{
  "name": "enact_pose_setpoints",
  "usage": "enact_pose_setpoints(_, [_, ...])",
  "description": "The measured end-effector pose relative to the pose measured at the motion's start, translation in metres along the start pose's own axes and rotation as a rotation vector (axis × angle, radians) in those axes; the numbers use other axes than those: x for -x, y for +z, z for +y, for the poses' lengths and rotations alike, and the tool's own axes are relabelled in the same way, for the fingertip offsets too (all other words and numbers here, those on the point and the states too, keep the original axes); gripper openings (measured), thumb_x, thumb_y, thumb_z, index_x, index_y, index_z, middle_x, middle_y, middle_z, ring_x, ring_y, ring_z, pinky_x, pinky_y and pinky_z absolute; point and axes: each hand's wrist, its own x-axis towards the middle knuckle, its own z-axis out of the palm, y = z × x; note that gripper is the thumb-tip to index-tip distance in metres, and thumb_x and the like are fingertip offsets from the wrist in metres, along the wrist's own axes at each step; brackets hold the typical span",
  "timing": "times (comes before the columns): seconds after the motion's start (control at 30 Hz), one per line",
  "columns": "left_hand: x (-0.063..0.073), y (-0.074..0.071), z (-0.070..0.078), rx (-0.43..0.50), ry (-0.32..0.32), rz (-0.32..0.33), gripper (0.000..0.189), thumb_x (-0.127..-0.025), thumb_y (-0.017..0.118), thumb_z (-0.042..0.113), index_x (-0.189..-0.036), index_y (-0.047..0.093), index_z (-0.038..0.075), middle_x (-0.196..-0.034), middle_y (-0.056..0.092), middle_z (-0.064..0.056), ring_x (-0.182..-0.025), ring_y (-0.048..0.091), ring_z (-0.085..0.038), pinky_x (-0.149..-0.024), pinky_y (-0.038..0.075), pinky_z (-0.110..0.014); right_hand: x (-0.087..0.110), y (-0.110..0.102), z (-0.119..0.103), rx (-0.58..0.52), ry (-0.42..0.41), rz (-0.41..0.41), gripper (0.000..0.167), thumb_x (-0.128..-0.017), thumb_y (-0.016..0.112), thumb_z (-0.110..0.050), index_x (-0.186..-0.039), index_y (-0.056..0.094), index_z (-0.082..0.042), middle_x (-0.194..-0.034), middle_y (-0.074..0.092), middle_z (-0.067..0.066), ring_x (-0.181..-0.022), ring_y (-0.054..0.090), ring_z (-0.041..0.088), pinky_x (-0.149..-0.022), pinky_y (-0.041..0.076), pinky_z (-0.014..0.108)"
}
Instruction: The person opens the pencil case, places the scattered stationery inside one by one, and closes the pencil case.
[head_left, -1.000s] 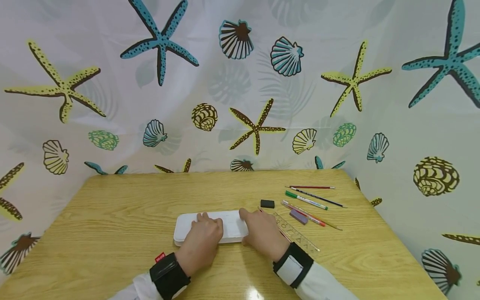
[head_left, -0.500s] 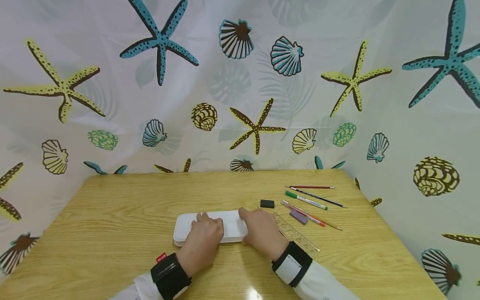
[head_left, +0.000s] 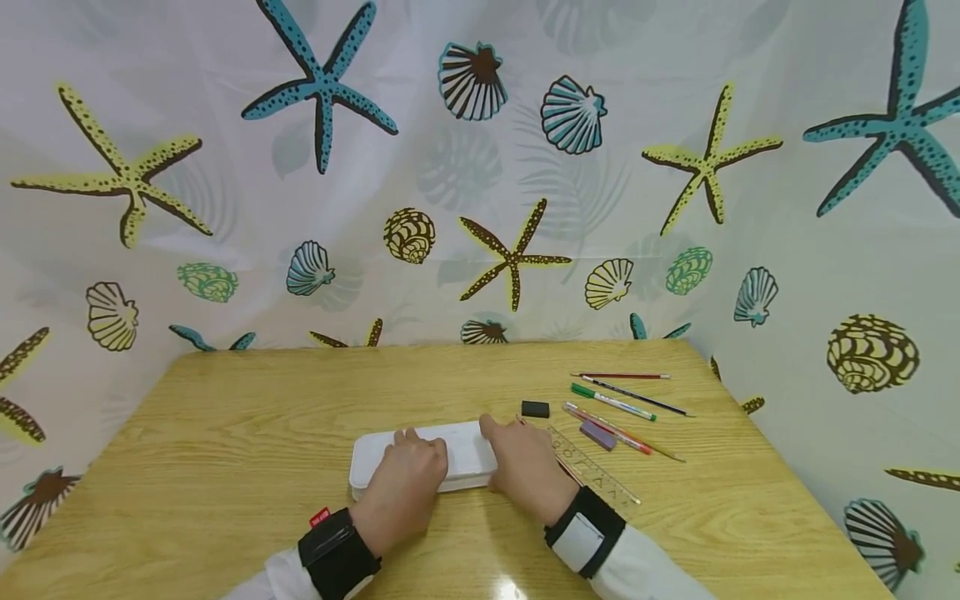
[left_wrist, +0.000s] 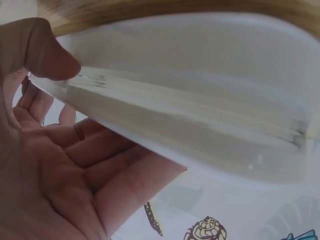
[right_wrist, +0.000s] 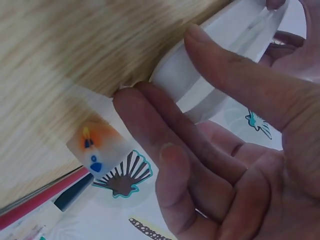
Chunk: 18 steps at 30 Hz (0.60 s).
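Observation:
A long white pencil case [head_left: 465, 446] with rounded corners lies on the wooden table, both hands on it. My left hand [head_left: 405, 483] holds it left of the middle, fingers over the top. In the left wrist view its thumb [left_wrist: 55, 62] presses at the long seam between lid and base, where a narrow gap shows. My right hand [head_left: 528, 467] grips the case's right end. The right wrist view shows that thumb [right_wrist: 220, 65] along the front side and the fingers [right_wrist: 155, 117] at the end. The inside of the case is hidden.
Right of the case lie a black eraser [head_left: 535, 409], a purple eraser [head_left: 597, 434], a clear ruler [head_left: 596, 468], a green-capped marker [head_left: 613, 402] and several pencils, including a red one [head_left: 622, 376]. One pencil [head_left: 570, 471] runs partly under the right hand. A shell-print cloth [head_left: 450, 167] hangs behind the table.
The seam along the front of the pencil case shows slightly wider, its lid edge a little raised. Both hands keep nearly the same places, and the loose items have not moved.

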Motion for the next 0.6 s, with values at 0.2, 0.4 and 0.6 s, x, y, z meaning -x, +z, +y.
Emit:
enact_pose_setpoints(0.2, [0.001, -0.004, -0.004, 0.076, -0.008, -0.008, 0.017, -0.078, 0.070, 0.012, -0.086, 0.060, 0.000, -0.084, 0.071, -0.021, -0.077, 0.070, -0.033, -0.063, 0.058, -0.037, 0.001, -0.004, 0.003, -0.071, 0.028, -0.050, 0.056, -0.066, 0.092, -0.029, -0.111, 0.064, -0.013, -0.089, 0.074, 0.005, -0.071, 0.063, 0.014, -0.057, 0.047, 0.031])
enact_pose_setpoints(0.4, [-0.001, -0.009, -0.010, 0.185, -0.022, -0.052, 0.020, -0.072, 0.072, 0.011, -0.084, 0.058, 0.003, -0.070, 0.061, -0.009, -0.064, 0.058, -0.021, -0.061, 0.055, -0.036, 0.001, -0.008, 0.004, -0.144, 0.060, -0.081, 0.056, -0.072, 0.088, -0.026, -0.121, 0.063, -0.013, -0.098, 0.075, 0.007, -0.083, 0.067, 0.017, -0.066, 0.052, 0.036])
enact_pose_setpoints(0.6, [-0.005, -0.012, -0.017, 0.287, -0.022, -0.123, 0.033, -0.069, 0.079, 0.015, -0.094, 0.062, 0.002, -0.075, 0.065, -0.006, -0.066, 0.059, -0.013, -0.065, 0.055, -0.033, 0.003, -0.006, 0.004, -0.145, 0.073, -0.062, 0.064, -0.070, 0.089, -0.024, -0.126, 0.061, -0.009, -0.101, 0.074, 0.010, -0.089, 0.069, 0.021, -0.072, 0.054, 0.042])
